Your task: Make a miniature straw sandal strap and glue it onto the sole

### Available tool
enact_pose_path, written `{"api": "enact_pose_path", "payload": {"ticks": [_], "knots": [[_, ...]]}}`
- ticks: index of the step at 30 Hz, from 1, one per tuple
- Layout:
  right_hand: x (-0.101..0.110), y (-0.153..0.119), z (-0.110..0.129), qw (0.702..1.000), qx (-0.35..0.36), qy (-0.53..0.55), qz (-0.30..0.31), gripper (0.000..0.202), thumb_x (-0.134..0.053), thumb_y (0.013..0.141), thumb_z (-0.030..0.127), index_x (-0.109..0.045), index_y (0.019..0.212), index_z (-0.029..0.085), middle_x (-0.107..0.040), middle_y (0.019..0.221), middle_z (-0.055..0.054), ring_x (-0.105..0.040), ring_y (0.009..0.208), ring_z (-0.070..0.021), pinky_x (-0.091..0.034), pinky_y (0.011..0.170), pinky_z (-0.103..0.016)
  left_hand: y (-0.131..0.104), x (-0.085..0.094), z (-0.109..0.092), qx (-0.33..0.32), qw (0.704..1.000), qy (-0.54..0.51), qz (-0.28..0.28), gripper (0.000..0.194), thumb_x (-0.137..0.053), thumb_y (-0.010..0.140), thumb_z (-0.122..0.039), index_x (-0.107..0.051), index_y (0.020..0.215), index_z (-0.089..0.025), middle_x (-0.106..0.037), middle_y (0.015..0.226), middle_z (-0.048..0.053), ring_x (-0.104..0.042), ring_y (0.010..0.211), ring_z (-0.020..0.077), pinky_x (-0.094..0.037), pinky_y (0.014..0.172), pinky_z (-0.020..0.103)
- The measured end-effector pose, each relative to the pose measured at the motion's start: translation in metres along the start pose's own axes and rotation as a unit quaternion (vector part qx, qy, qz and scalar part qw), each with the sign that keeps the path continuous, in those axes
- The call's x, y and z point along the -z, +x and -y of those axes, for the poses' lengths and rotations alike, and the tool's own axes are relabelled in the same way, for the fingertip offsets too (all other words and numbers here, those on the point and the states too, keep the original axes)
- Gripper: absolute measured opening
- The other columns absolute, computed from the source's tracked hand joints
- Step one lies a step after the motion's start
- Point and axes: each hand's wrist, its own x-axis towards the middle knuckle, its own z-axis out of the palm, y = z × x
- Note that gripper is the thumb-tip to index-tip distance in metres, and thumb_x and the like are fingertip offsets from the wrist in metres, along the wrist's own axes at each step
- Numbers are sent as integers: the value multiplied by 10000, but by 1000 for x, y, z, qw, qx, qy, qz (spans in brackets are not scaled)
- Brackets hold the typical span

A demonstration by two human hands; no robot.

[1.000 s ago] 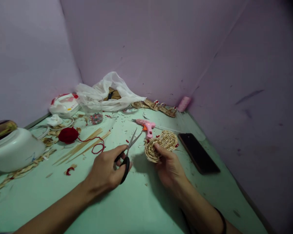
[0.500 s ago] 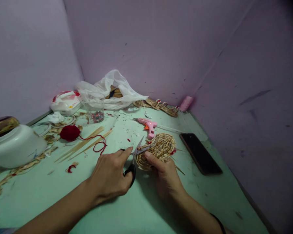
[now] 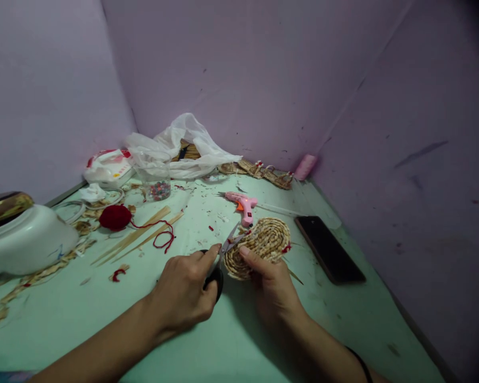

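Note:
My left hand (image 3: 187,287) is closed round the black handles of a pair of scissors (image 3: 224,248), whose blades point up and to the right, slightly apart, at the upper left edge of a woven straw piece (image 3: 269,239). That piece is coiled and shaped like a sole, with a bit of red on its right edge. My right hand (image 3: 275,284) grips its lower side, thumb on top and the other fingers hidden underneath. Just beyond the piece lies a pink glue gun (image 3: 245,206).
A black phone (image 3: 329,250) lies at the right. Red yarn (image 3: 115,217), straw strips (image 3: 133,236) and a white pot (image 3: 32,239) are at the left. Farther back are a cup of beads (image 3: 158,183), a plastic bag (image 3: 191,127), woven sandals (image 3: 259,171) and a pink spool (image 3: 305,167).
The scissor blades have drawn closer together and tilt more steeply at the edge of the straw piece. Both hands keep their holds, nearly in place.

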Motion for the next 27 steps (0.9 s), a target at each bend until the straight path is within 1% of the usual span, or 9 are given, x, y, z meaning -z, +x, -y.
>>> {"api": "enact_pose_path", "payload": {"ticks": [2,5,8,10,14,18,20,23,27], "knots": [[1,0,1,1000,5,-22,5,188,-738,582,201,-686,757,156,-688,732,-22,-603,661,-181,-485,664,-329,0,4,-1,11,1000,29,0,546,-421,687,-214,-438,1228,-140,-639,807,80,-610,682,225,-492,608,374],[1,-1,3,998,16,-57,38,224,-731,591,201,-684,804,147,-694,802,-43,-608,724,-203,-481,708,-349,0,9,-1,21,997,72,-3,566,-433,680,-234,-419,1240,-146,-621,877,91,-603,742,257,-481,622,399],[1,-3,4,995,27,-71,63,263,-723,605,211,-677,854,140,-690,857,-58,-608,777,-222,-474,751,-374,-1,8,0,19,997,77,0,585,-438,678,-231,-392,1254,-144,-611,917,98,-596,763,253,-480,635,387],[1,-3,4,996,24,-63,64,278,-723,607,213,-671,872,145,-688,856,-55,-608,774,-218,-477,750,-374,-2,5,1,14,998,68,-4,582,-434,679,-217,-388,1254,-141,-613,908,98,-595,743,241,-482,632,377],[2,-3,5,998,18,-48,48,246,-732,601,206,-668,836,164,-681,805,-26,-603,714,-180,-488,698,-323,-4,0,4,-9,999,41,-19,552,-408,681,-184,-410,1228,-111,-622,836,94,-595,670,225,-487,601,373],[1,-2,6,997,19,-58,43,205,-731,605,221,-671,787,148,-678,751,-27,-598,677,-176,-487,671,-311,-2,2,5,-20,999,30,-8,540,-406,679,-179,-414,1216,-119,-622,802,80,-599,665,218,-486,599,361],[1,-2,7,996,26,-65,50,220,-729,606,221,-675,807,151,-687,785,-34,-603,704,-185,-484,689,-317,-1,5,4,-11,998,54,-4,548,-416,683,-186,-400,1229,-138,-619,830,79,-598,690,224,-481,607,361],[-1,-3,8,993,33,-88,71,260,-722,612,225,-681,857,148,-693,848,-54,-608,768,-210,-481,723,-336,0,8,3,1,996,87,-13,573,-434,681,-200,-374,1249,-152,-601,912,93,-590,752,238,-479,637,370],[-1,-6,10,990,44,-103,84,245,-712,627,239,-683,853,147,-691,851,-51,-606,775,-209,-482,741,-342,-2,6,4,4,997,78,-5,570,-426,676,-181,-374,1243,-141,-593,921,100,-587,751,237,-480,637,373]]}}
